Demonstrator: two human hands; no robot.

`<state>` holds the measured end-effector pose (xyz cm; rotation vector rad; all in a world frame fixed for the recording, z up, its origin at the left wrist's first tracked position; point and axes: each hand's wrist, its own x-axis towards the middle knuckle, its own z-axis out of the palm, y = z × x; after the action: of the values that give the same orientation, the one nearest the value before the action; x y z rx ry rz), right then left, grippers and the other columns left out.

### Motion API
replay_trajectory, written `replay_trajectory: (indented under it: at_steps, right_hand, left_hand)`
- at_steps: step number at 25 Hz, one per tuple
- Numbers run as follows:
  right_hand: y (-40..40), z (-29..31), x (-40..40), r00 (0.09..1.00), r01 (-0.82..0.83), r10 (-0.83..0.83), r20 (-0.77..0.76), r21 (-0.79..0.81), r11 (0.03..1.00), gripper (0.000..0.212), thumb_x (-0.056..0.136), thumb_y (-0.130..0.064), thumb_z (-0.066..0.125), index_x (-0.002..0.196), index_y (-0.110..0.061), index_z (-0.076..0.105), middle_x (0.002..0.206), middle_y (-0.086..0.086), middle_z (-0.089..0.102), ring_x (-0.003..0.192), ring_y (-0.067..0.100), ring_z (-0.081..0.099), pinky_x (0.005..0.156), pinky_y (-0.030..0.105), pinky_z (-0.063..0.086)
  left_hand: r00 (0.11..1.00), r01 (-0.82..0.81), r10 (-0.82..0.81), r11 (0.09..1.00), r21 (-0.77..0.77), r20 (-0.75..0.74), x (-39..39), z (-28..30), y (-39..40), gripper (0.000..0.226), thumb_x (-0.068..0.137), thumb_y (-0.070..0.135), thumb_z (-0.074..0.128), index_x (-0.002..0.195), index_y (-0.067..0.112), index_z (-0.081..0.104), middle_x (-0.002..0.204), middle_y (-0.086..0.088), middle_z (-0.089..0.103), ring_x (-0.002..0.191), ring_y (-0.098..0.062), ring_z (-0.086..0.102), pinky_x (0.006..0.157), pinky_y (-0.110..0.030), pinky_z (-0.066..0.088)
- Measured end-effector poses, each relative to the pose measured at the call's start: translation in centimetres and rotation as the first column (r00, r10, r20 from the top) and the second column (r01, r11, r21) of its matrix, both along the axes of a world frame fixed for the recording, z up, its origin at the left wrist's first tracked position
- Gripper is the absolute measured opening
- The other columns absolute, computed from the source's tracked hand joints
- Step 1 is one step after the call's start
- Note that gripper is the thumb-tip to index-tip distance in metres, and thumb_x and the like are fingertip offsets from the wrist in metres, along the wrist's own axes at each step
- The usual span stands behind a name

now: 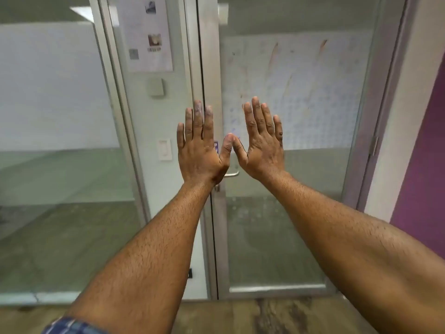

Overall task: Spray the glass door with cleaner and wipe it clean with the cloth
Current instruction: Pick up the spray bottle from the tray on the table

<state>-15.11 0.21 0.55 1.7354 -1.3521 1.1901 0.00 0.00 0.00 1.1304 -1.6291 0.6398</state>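
Here, at nine o'clock, a fixed glass panel [60, 141] with a frosted band fills the left of the view. Toward eleven o'clock a paper notice [147, 32] with small pictures hangs on the narrow pane beside it, with a grey box [157, 87] and a white wall switch [165, 149] below. At seven o'clock a blue checked sleeve [72, 325] shows at the bottom edge.

The left hand [199, 153] is raised at the centre, back toward the camera, fingers straight and together, holding nothing. The right hand [262, 148] stands just beside it at one o'clock, equally flat and empty; the two thumb tips touch. Whether the palms reach the glass cannot be told.

The glass door [301, 92] lies behind the right hand, running from twelve to five o'clock in a metal frame, shut. Its frosted dotted band bears brownish streaks [274, 53] and smudges. A metal door handle [232, 174] peeks out between the wrists. At three o'clock a purple wall [423, 165] borders the frame. No container shows.
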Motion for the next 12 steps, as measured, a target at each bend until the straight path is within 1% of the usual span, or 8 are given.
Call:
replay_trajectory:
  at_steps: [1, 3, 4, 7, 12]
  right_hand:
    - [0.0, -1.4, 0.4, 1.0, -0.014, 0.013, 0.025, 0.036, 0.999, 0.073, 0.098, -0.057, 0.028, 0.156, -0.016, 0.011, 0.165, 0.006, 0.009, 0.152, 0.021, 0.005, 0.123, 0.046, 0.005]
    - [-0.2, -4.5, 0.9, 0.999, -0.022, 0.019, 0.027, 0.105, 0.994, 0.073, 0.097, -0.057, 0.025, 0.156, -0.017, 0.009, 0.165, 0.005, 0.007, 0.152, 0.02, 0.003, 0.123, 0.045, 0.004]
    - [-0.2, -6.6, 1.1, 1.0, -0.021, 0.018, 0.024, 0.152, 0.988, 0.073, 0.097, -0.057, 0.025, 0.156, -0.017, 0.008, 0.165, 0.004, 0.007, 0.152, 0.019, 0.002, 0.123, 0.045, 0.003]
    - [-0.4, -11.9, 1.6, 0.998, -0.062, 0.055, 0.037, 0.252, 0.966, 0.074, 0.097, -0.059, 0.026, 0.156, -0.019, 0.005, 0.166, 0.003, 0.005, 0.152, 0.019, 0.001, 0.123, 0.045, 0.003]
    - [1.1, -20.8, 2.9, 0.989, -0.146, 0.137, 0.053, 0.438, 0.887, 0.076, 0.098, -0.058, 0.033, 0.157, -0.019, 0.005, 0.166, 0.003, 0.003, 0.152, 0.02, -0.001, 0.123, 0.046, 0.003]
  left_hand:
    - [1.0, -0.007, 0.007, 0.999, 0.044, -0.011, 0.0, -1.1, 0.2, 0.073, 0.099, 0.057, 0.02, 0.158, 0.013, 0.013, 0.166, -0.009, 0.007, 0.153, -0.023, 0.002, 0.124, -0.043, 0.002]
    - [0.999, -0.046, 0.045, 0.994, 0.1, 0.014, 0.2, -3.9, 0.5, 0.073, 0.099, 0.056, 0.018, 0.158, 0.013, 0.013, 0.166, -0.01, 0.007, 0.153, -0.024, 0.002, 0.124, -0.043, 0.003]
    - [0.997, -0.065, 0.06, 0.99, 0.126, 0.041, 0.5, -5.6, 0.5, 0.073, 0.099, 0.056, 0.019, 0.158, 0.013, 0.013, 0.166, -0.01, 0.007, 0.153, -0.024, 0.002, 0.124, -0.043, 0.002]
    - [0.996, -0.075, 0.064, 0.973, 0.217, 0.058, 1.7, -10.7, 0.9, 0.071, 0.1, 0.054, 0.022, 0.158, 0.014, 0.013, 0.166, -0.009, 0.007, 0.153, -0.024, 0.002, 0.124, -0.043, 0.003]
    - [0.991, -0.119, 0.089, 0.917, 0.38, 0.095, 3.8, -19.6, 3.3, 0.072, 0.1, 0.058, 0.018, 0.158, 0.015, 0.014, 0.166, -0.008, 0.008, 0.153, -0.023, 0.001, 0.124, -0.044, 0.004]
